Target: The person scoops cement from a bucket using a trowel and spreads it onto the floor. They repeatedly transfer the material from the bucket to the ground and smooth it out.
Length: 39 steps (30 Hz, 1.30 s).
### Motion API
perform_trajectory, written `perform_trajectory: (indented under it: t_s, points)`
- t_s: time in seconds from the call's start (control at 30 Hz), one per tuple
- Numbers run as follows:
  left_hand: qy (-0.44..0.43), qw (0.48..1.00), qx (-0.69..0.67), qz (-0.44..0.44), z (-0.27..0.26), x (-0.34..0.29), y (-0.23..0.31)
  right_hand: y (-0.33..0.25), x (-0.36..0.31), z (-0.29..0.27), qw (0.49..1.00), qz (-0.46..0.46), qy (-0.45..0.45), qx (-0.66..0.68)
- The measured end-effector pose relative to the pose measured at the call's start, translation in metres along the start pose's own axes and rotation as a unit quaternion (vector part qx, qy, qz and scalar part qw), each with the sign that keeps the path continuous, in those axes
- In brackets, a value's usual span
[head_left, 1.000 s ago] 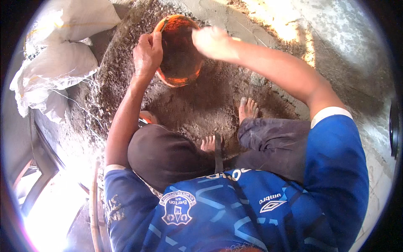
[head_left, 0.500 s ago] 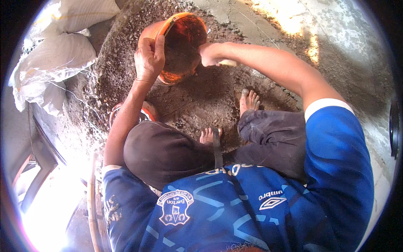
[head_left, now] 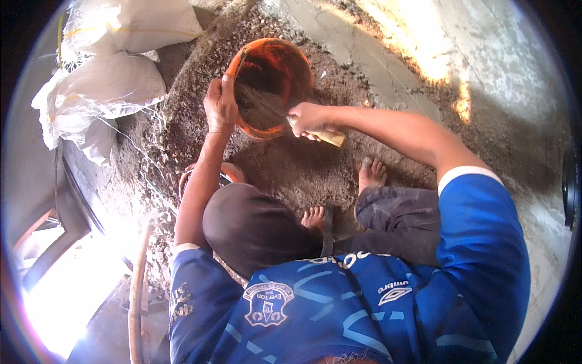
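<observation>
The orange bucket (head_left: 296, 60) sits near 12 o'clock, its mouth facing me. I can't tell if it leans. The fingers of my left hand (head_left: 220, 110) are bent over the rim at its 9 o'clock, pinching it with the thumb on top. The fingers of my right hand (head_left: 308, 119) are curled tight round the pale yellow handle of a trowel (head_left: 331, 138), at the bucket's 4 o'clock. The trowel seems to reach into the grey mix (head_left: 259, 119), but its blade is hard to pick out.

To do this well, I think my left fingers should pin the rim firmly, so the bucket does not spin or slide. My right wrist should stay loose, and the blade should scrape low along the wall where bits may stick. A big rough push could spill the mix.

The ground (head_left: 291, 164) is brown, bumpy and full of little stones. My bare feet are on it. A smooth grey strip (head_left: 330, 33) lies at 12 to 1 o'clock, with bright sun past it. White sacks (head_left: 115, 85) slump at 10 o'clock. A pole (head_left: 137, 297) is at 8 o'clock, by a strong white glare.
</observation>
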<state>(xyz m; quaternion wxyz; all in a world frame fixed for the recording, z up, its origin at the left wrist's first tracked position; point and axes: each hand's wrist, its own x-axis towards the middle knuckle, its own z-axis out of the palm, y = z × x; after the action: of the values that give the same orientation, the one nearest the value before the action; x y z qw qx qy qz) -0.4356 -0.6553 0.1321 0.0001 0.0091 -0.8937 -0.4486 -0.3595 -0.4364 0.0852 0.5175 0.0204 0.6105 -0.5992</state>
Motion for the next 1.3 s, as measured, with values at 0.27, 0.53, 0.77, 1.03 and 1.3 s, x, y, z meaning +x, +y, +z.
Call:
perform_trajectory:
  t_s: [0.27, 0.53, 0.77, 1.03, 1.3]
  points:
    - [0.045, 0.999, -0.01, -0.001, -0.007, 0.026, -0.025, 0.005, -0.04, -0.025, 0.995, -0.073, -0.002, -0.074]
    - [0.052, 0.999, -0.015, 0.0, -0.009, 0.03, -0.023, 0.031, -0.17, -0.074, 0.959, -0.079, 0.122, -0.244]
    - [0.021, 1.0, -0.01, -0.019, -0.012, 0.034, -0.022, 0.082, -0.215, -0.109, 0.925, 0.077, 0.353, -0.117]
    - [0.029, 0.997, -0.068, -0.03, -0.012, 0.038, -0.034, 0.125, -0.151, -0.149, 0.745, 0.116, 0.521, -0.4]
    - [0.041, 0.999, -0.019, -0.02, -0.012, 0.037, -0.025, 0.122, -0.185, -0.154, 0.794, 0.08, 0.538, -0.27]
